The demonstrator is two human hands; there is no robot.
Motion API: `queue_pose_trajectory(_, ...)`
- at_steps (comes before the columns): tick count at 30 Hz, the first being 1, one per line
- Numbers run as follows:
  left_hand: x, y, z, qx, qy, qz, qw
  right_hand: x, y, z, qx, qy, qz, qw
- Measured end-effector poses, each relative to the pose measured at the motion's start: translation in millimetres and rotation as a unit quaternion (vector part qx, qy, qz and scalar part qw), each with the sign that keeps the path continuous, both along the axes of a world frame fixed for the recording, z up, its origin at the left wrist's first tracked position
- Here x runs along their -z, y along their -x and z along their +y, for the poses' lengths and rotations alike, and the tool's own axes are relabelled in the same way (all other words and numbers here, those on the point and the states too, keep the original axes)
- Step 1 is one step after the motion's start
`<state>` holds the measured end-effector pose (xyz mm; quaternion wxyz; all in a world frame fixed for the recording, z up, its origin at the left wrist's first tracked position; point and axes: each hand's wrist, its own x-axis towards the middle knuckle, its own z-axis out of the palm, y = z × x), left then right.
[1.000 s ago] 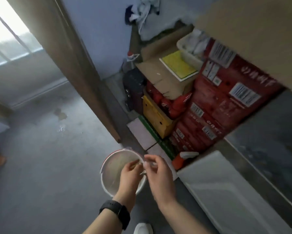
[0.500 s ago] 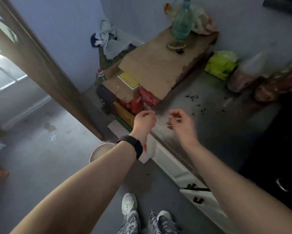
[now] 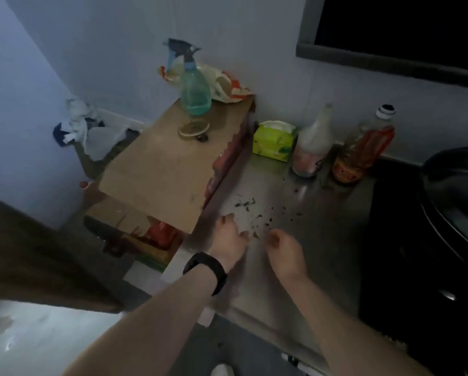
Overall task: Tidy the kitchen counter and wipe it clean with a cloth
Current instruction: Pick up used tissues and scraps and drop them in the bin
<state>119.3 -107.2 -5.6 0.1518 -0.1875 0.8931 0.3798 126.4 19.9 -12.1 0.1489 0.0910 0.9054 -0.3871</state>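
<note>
Left hand point(image 3: 228, 240): set fingertips-down on the counter point(image 3: 303, 267), fingers bent, black wristband point(image 3: 205, 270) on the wrist; whether anything is held cannot be told.
Right hand point(image 3: 285, 249): set just beside it, fingers curled under; a pinch is suspected but cannot be confirmed through the blur.
Hands: close together, not touching, a small gap left between them.
Scraps point(image 3: 254, 215): dark bits scattered on the steel, just ahead of both hands.
Nearest scrap point(image 3: 255, 234): seen in the gap between the hands.
Long axis of the scatter: run from the hands away and to the right, towards the two bottles point(image 3: 313, 142).
Nearer hand: roughly equal; the left fingertips are judged slightly closer to the near bits, the right better placed for the far end.
Cloth: none held; crumpled rags point(image 3: 78, 123) are seen well apart, back left beyond the cardboard box point(image 3: 157, 180).
Right side: counter bounded by a black pan point(image 3: 455, 196).
Change: half a second ago both hands were raised above the counter's edge with fingertips pinched; now they are lowered onto the steel by the scraps.
</note>
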Motion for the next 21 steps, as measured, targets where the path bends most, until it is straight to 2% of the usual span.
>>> queue_pose_trajectory(4,29,42,-8,0.023,0.142,0.018,0.989,17,46,-17,-0.046,-0.054,0.046,0.996)
queue_pose_trajectory(7,46,62,-17,0.035,0.175,0.068,0.982,29,74,-25,-0.091,-0.119,0.097,0.984)
queue_pose_trajectory(10,60,69,-21,0.079,0.080,0.159,0.981,38,91,-25,-0.132,-0.160,0.137,0.969)
queue_pose_trajectory(13,61,67,-21,0.046,-0.014,0.201,0.978,40,100,-25,-0.149,-0.177,0.138,0.963)
queue_pose_trajectory(16,60,67,-23,-0.001,-0.027,0.188,0.982,39,105,-29,-0.142,-0.170,0.132,0.966)
queue_pose_trajectory(21,61,64,-26,0.006,-0.035,0.186,0.982,36,105,-36,-0.162,-0.118,0.122,0.972)
